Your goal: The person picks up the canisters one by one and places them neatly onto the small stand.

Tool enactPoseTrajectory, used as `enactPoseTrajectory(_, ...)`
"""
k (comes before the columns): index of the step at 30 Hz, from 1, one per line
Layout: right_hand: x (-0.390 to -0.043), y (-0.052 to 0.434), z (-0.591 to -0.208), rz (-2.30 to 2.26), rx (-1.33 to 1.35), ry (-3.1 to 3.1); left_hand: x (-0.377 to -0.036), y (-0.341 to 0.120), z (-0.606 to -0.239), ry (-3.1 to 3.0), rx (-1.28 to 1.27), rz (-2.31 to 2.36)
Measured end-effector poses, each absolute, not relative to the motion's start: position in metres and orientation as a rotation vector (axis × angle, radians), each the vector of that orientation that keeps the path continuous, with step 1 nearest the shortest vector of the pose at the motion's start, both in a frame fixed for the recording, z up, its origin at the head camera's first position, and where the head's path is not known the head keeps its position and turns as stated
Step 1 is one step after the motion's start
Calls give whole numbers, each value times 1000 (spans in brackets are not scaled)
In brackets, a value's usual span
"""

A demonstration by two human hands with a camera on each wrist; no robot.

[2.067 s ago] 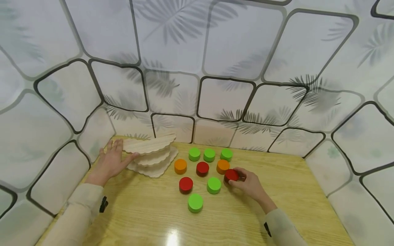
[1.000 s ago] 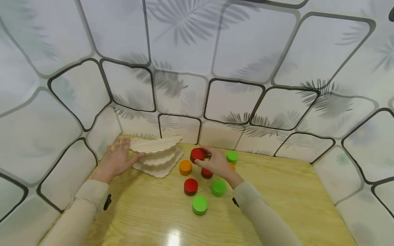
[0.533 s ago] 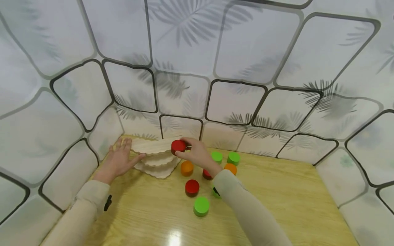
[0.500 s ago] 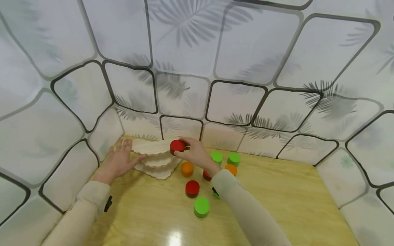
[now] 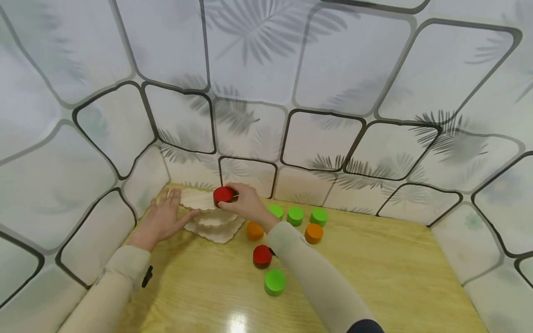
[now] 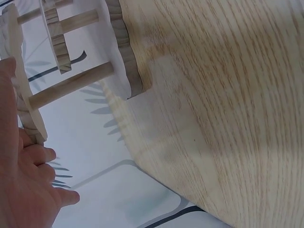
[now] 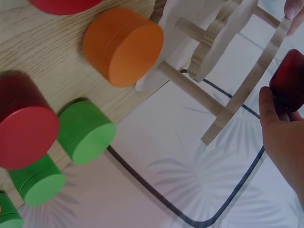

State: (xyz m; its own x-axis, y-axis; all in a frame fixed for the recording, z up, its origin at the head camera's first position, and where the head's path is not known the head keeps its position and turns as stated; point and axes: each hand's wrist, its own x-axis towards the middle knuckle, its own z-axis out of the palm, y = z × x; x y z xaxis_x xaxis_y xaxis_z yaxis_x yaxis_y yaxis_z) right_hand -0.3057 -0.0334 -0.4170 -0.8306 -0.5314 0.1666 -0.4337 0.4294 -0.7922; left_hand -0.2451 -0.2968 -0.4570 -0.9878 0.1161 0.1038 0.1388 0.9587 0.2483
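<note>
Right hand (image 5: 246, 202) pinches red disc (image 5: 223, 194) at shelf (image 5: 212, 222) top; wrist view reveals dowels; left hand (image 5: 164, 217) flat.

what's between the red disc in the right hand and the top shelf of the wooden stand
Nothing visible. The right hand holds the red disc right at the top tier of the wooden stand, whose top surface shows bare. The left hand touches the stand's far side, clear of the disc.

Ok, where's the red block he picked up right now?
In the head view, the red block is pinched in the right hand at the top tier of the wooden stand, at the table's far left.
</note>
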Motion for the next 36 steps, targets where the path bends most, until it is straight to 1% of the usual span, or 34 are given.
enactPoseTrajectory(18,-309,-89,-424,-1335,-911,2608,-250,-301,-451,-3038,-238,-341)
enactPoseTrajectory(36,-314,-109,-428,-1316,-815,2646,-246,-301,-453,-3055,-243,-376)
